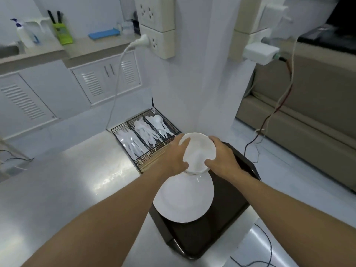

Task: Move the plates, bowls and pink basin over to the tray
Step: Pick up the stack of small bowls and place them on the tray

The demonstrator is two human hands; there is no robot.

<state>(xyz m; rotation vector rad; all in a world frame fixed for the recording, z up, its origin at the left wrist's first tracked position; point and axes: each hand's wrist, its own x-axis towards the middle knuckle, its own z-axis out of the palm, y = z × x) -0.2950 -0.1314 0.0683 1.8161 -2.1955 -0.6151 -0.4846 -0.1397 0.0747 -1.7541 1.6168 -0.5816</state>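
Note:
A dark brown tray (227, 218) lies on the steel table to the right of centre. White plates (185, 199) sit on its near left part. Beyond them, over the tray's far end, I hold a stack of white bowls (198, 151) with both hands. My left hand (176, 157) grips the stack's left rim, thumb on top. My right hand (221, 157) grips the right side. Whether the stack rests on the tray or hovers just above it is hidden. No pink basin is in view.
A black wire caddy (146, 139) with white plastic cutlery and wooden chopsticks stands left of the tray, touching my left wrist area. A white pillar with sockets rises just behind. Cables trail off the table's right edge. A beige sofa is at right.

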